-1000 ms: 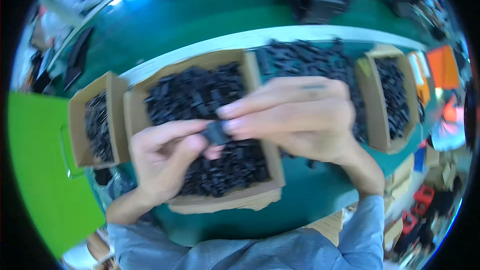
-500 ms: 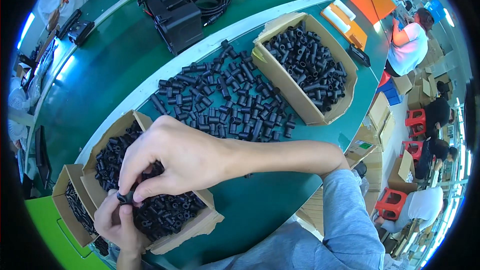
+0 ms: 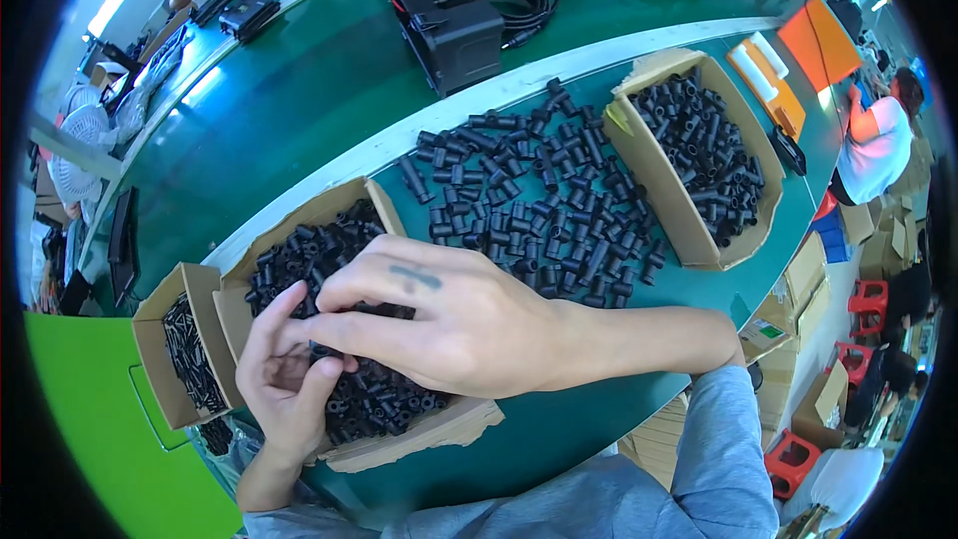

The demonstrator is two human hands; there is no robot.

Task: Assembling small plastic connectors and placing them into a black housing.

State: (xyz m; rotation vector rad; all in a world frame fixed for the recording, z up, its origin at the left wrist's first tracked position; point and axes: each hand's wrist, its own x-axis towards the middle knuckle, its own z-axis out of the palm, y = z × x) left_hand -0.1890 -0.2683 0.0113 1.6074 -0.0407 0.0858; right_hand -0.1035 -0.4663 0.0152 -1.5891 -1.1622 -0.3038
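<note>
My left hand and my right hand meet over a cardboard box filled with small black tubular fittings. Between the fingertips of both hands sits a small black fitting, mostly hidden by the fingers. The left thumb and curled fingers close on it from below left. From the right, my right hand reaches across with its back turned up, its fingers bent and pressed in toward the left hand. Past the right wrist, a loose heap of black T-shaped fittings covers part of the green table.
A second cardboard box of black fittings stands right of the heap. Left of my hands is a narrow box of thin black parts. A black case with coiled cable lies beyond the pale ledge. A co-worker stands far right.
The view has swung, so the table's things sit farther right in the picture. My right hand has rolled back-up, its fingers now reaching over the left fingertips and covering more of the fitting.
</note>
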